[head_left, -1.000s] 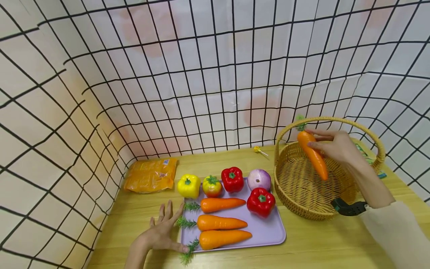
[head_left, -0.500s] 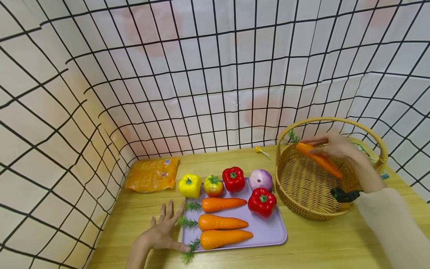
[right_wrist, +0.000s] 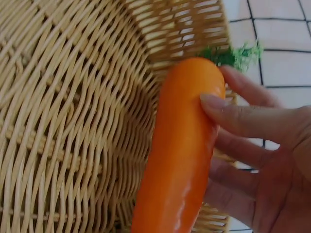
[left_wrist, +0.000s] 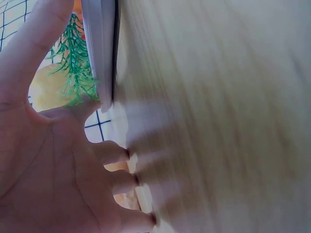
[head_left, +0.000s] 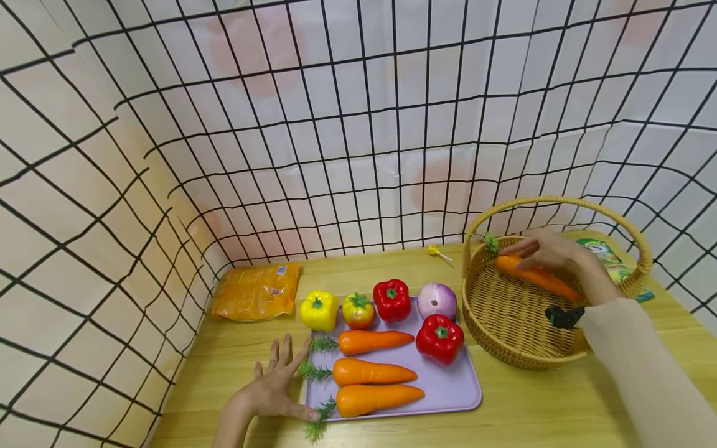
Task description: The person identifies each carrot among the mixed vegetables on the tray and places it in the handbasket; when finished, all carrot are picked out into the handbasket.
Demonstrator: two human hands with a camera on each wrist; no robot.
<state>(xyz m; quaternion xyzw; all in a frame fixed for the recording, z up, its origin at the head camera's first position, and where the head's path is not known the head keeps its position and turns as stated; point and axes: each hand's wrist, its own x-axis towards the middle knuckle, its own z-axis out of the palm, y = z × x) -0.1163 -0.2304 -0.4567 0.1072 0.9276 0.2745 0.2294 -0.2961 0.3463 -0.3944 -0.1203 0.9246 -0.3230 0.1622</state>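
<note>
In the head view my right hand [head_left: 551,252] holds a carrot [head_left: 534,277] inside the wicker basket [head_left: 493,336], under its arched handle. The right wrist view has the thumb on the near side of the orange carrot [right_wrist: 180,145] and the other fingers behind it, its green top by the basket wall. My left hand [head_left: 274,386] lies with spread fingers at the left edge of the lilac tray [head_left: 448,392]. Its thumb is by the green top of the nearest of three carrots [head_left: 381,399] lying on the tray. The left wrist view shows the palm [left_wrist: 58,179] beside the tray edge.
Along the tray's far side are a yellow pepper [head_left: 319,311], a tomato [head_left: 358,311], a red pepper [head_left: 391,300] and an onion [head_left: 437,302]. Another red pepper [head_left: 440,340] sits at its right. An orange packet [head_left: 257,291] and a lollipop [head_left: 439,252] lie behind.
My right hand has lowered the carrot deeper into the basket, and the carrot has tilted from steep to flatter. The left hand stays at the tray edge.
</note>
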